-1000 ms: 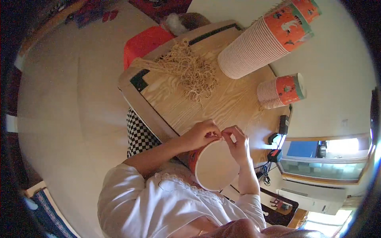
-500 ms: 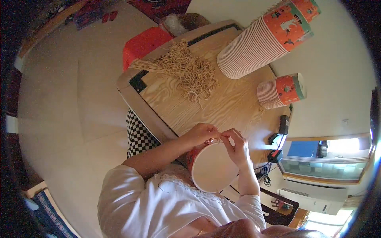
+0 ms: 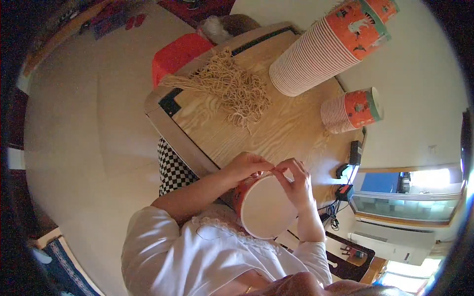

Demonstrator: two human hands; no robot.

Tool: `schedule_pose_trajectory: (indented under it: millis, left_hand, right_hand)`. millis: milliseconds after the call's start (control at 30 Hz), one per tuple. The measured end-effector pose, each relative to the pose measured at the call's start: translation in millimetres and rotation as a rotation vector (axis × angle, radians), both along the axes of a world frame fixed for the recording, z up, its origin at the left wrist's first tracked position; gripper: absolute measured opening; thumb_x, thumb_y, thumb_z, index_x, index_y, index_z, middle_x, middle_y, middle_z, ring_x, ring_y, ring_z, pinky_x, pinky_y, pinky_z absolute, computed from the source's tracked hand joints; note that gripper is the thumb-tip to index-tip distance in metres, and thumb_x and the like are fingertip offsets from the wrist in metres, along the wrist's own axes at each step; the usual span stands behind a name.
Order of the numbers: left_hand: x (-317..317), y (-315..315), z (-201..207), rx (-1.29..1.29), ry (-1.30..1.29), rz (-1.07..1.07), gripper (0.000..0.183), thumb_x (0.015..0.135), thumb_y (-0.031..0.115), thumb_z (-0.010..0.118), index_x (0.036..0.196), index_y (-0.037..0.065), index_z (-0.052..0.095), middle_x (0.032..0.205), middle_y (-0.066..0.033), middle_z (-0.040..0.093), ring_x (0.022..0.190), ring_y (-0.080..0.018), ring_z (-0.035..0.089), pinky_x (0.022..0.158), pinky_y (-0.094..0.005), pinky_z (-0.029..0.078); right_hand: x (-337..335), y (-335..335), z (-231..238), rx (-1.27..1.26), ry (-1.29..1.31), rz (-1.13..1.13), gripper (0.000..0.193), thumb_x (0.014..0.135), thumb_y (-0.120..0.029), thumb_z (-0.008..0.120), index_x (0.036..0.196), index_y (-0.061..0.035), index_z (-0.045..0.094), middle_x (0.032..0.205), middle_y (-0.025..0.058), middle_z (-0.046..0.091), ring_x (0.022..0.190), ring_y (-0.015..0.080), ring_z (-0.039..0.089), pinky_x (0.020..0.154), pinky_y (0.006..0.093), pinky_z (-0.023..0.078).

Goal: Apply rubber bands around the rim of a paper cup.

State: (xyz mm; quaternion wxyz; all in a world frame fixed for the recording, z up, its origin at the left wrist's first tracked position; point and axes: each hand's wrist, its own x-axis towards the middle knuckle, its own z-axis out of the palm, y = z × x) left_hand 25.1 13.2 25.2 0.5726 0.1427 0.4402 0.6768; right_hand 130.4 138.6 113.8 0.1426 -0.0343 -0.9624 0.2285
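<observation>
A red paper bucket rests tilted against my body at the table's near edge, its pale round face turned up. My left hand and my right hand meet at its far rim. Both are closed, thumbs and fingertips pinched together. Whatever lies between them is too small to make out. Farther off on the wooden table lies a tangled heap of tan twine, with straighter strands trailing toward the left edge.
A tall stack of nested paper buckets stands at the far right, and a shorter stack nearer. Black power adapters with cables sit along the right edge. A red stool is beyond the table's left edge.
My fingertips have shifted slightly at the bucket's rim, still pinched together. The bucket has moved a little to the right in view, while the twine and stacks look unchanged.
</observation>
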Motion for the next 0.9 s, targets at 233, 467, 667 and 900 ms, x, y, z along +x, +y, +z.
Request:
schedule_pose_trajectory:
  millis: [233, 467, 667, 900]
  left_hand:
    - [-10.7, -2.2, -1.4, 0.089, 0.433, 0.023, 0.024, 0.077, 0.023, 0.066, 0.087, 0.002, 0.068, 0.079, -0.0059, 0.065, 0.074, -0.0139, 0.060, 0.070, -0.0269, 0.046]
    - [-20.1, 1.4, -0.7, 0.142, 0.559, -0.085, 0.021, 0.075, 0.021, 0.068, 0.087, 0.003, 0.068, 0.083, -0.0067, 0.065, 0.079, -0.0131, 0.060, 0.075, -0.0271, 0.045]
    - [-16.8, 4.5, -11.0, 0.171, 0.379, -0.115, 0.022, 0.076, 0.019, 0.068, 0.089, 0.001, 0.066, 0.083, -0.0043, 0.065, 0.076, -0.0117, 0.058, 0.071, -0.0265, 0.046]
    - [-11.9, 6.1, -15.7, 0.135, 0.128, -0.091, 0.021, 0.078, 0.018, 0.065, 0.090, 0.001, 0.063, 0.079, -0.0046, 0.063, 0.072, -0.0121, 0.058, 0.066, -0.0257, 0.047]
  right_hand:
    - [0.2, 14.3, -6.8, -0.342, -0.219, -0.045, 0.013, 0.075, -0.009, 0.067, 0.084, -0.0026, 0.060, 0.082, 0.0077, 0.061, 0.079, 0.0217, 0.059, 0.074, 0.0319, 0.045]
    - [-2.5, 36.6, -31.4, -0.672, -0.284, 0.045, 0.010, 0.073, 0.002, 0.067, 0.079, -0.0018, 0.059, 0.079, 0.0026, 0.058, 0.078, 0.0122, 0.054, 0.074, 0.0243, 0.042]
    - [-5.0, 37.1, -28.1, -0.677, -0.297, 0.088, 0.009, 0.075, 0.001, 0.065, 0.080, -0.0021, 0.059, 0.078, 0.0026, 0.057, 0.079, 0.0120, 0.055, 0.074, 0.0243, 0.043]
    - [0.0, 28.4, -25.8, -0.512, -0.218, -0.041, 0.012, 0.077, -0.008, 0.066, 0.083, -0.0020, 0.058, 0.078, 0.0052, 0.059, 0.078, 0.0159, 0.057, 0.073, 0.0287, 0.046]
